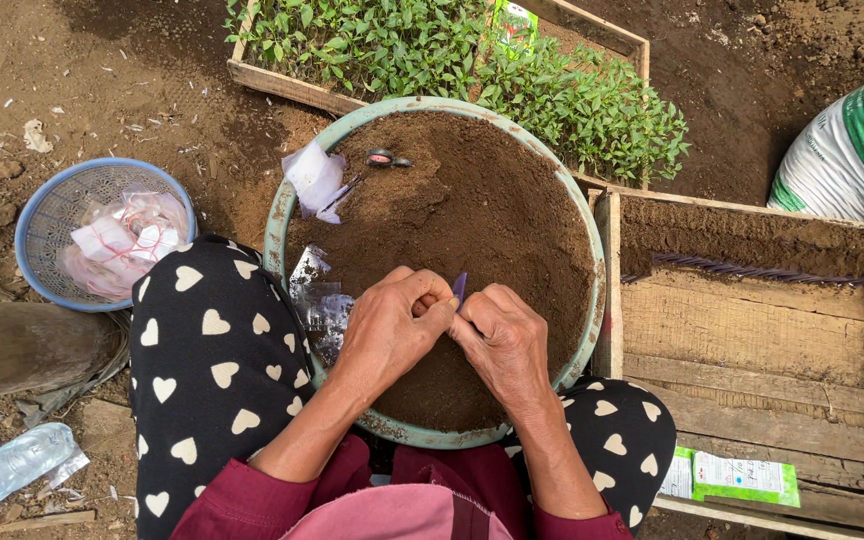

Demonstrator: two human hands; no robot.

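1. Head view: your left hand [387, 325] and right hand [502, 340] meet over the near half of the round green basin [277, 235], which is filled with loose brown soil [492, 215].
2. Both hands are closed, their fingertips pinched together on a small purple piece [460, 288] that sticks up between them, just above the soil.
3. Whether the purple piece is a bag, a strip or a tube is too small to tell.
4. On the soil at the basin's far-left edge lies a torn white packet [314, 180]; just beside it, further in, rests a small dark object [384, 157] that cannot be made out.
5. At the basin's near-left rim, close to your left wrist, lie silvery foil packets [317, 300].
6. Left of the basin, on the bare ground, stands a blue mesh basket [47, 215] holding crumpled clear plastic bags.
7. Beyond the basin sits a wooden tray of green seedlings [552, 95].
8. Right of the basin, touching its rim, is a wooden crate [752, 350] with soil packed along its far side and a row of purple pieces at the soil's edge.
9. Further right of the basin, beyond the crate, leans a white and green sack [847, 150].
10. Near-left of the basin, well apart, lies a plastic bottle [7, 470].
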